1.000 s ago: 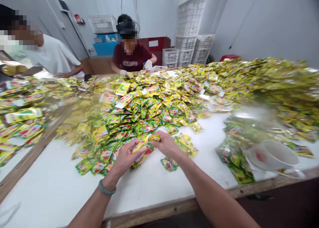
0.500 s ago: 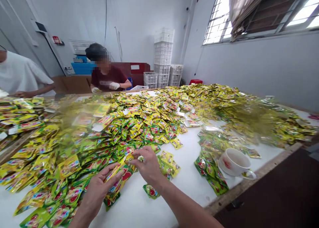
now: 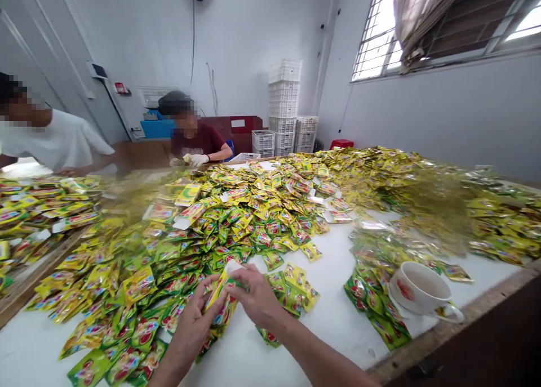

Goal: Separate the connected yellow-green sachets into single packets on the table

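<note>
My left hand [image 3: 196, 316] wraps round the body of a small yellow printed carton [image 3: 220, 303], tilted above the white table [image 3: 249, 367]. A white flap stands up at the carton's far end. At that end the fingers of my right hand [image 3: 258, 298] pinch the carton near the flap; whether a sachet is inside is hidden. Behind both hands rises a big heap of green and yellow sachets [image 3: 220, 229]. Several loose sachets [image 3: 293, 288] lie just right of my right hand, and part of one sachet shows under that forearm.
A white cup [image 3: 422, 288] stands near the table's wooden edge [image 3: 439, 333], beside a strip of green sachets [image 3: 376, 311]. A wooden divider [image 3: 42, 271] borders filled cartons [image 3: 76, 204] at left. Two co-workers sit across the table. White crates [image 3: 284, 108] are stacked behind.
A white flap now shows at the carton's end, where my right fingers were at its yellow end before. The view has shifted left, bringing more of the left co-worker into sight.
</note>
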{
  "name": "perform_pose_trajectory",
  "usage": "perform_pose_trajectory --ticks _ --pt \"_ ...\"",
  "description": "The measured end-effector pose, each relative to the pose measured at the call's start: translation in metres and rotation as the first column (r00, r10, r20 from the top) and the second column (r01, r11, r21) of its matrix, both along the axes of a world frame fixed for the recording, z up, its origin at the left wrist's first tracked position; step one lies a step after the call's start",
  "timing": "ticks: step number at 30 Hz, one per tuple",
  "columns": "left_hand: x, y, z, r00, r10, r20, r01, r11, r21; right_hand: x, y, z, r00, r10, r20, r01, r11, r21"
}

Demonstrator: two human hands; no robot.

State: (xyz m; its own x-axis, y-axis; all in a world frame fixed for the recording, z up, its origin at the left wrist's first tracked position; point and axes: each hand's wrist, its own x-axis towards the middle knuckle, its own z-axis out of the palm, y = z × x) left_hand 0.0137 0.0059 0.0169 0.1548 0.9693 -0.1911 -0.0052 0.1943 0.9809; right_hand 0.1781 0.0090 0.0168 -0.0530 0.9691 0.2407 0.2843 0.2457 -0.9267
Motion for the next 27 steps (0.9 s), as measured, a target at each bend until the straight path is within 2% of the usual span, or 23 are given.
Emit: perform_pose_trajectory --ticks 2,3,5,7,8,10,12,14,17,20,23,25,27 --pt "0.002 -0.001 0.003 0.996 0.06 0.073 -0.062 0.998 0.029 0.0 0.002 -0.002 0.983 -0.101 -0.152 0.102 0.995 -0.001" --pt "0.003 -0.002 0.004 0.99 0.088 0.111 -0.094 0.994 0.047 0.0 0.003 -0.003 0.968 -0.107 -0.225 0.105 0.994 -0.02" --pt "0.004 -0.003 0.005 0.981 0.127 0.148 -0.141 0.986 0.088 -0.004 0.005 -0.007 0.925 -0.012 -0.379 -0.02 0.996 -0.081" --pt "0.004 -0.005 0.005 0.984 0.115 0.139 -0.13 0.986 0.105 -0.007 0.005 -0.01 0.858 0.076 -0.508 -0.159 0.98 -0.123" --pt "0.004 -0.005 0.004 0.987 0.096 0.126 -0.109 0.988 0.105 -0.009 0.005 -0.011 0.841 0.082 -0.534 -0.178 0.975 -0.131" --pt "0.004 -0.007 0.002 0.993 0.056 0.101 -0.067 0.992 0.103 -0.01 0.003 -0.011 0.871 0.047 -0.488 -0.117 0.987 -0.114" --pt "0.003 -0.007 0.001 0.995 0.033 0.096 -0.042 0.995 0.091 -0.009 0.002 -0.009 0.93 0.038 -0.366 -0.068 0.995 -0.069" --pt "0.002 -0.007 0.0 0.993 0.019 0.115 -0.025 0.998 0.058 -0.006 0.0 -0.006 0.956 0.095 -0.276 -0.118 0.991 -0.069" --pt "0.001 -0.007 0.0 0.989 -0.032 0.147 0.032 0.999 0.008 -0.002 -0.001 -0.004 0.953 0.187 -0.239 -0.227 0.962 -0.15" --pt "0.001 -0.007 0.0 0.992 -0.081 0.1 0.078 0.996 0.034 0.0 -0.002 -0.003 0.964 0.151 -0.219 -0.189 0.968 -0.164" --pt "0.001 -0.007 0.001 0.996 -0.065 0.055 0.06 0.995 0.074 0.001 -0.004 0.002 0.986 0.092 -0.136 -0.104 0.991 -0.083" --pt "0.001 -0.007 0.002 0.996 -0.009 0.086 0.003 0.997 0.071 0.001 -0.005 0.006 0.99 0.116 -0.075 -0.119 0.992 -0.034" --pt "0.002 -0.007 0.003 0.992 0.038 0.121 -0.047 0.997 0.067 0.0 -0.006 0.008 0.984 0.149 -0.101 -0.156 0.986 -0.061"
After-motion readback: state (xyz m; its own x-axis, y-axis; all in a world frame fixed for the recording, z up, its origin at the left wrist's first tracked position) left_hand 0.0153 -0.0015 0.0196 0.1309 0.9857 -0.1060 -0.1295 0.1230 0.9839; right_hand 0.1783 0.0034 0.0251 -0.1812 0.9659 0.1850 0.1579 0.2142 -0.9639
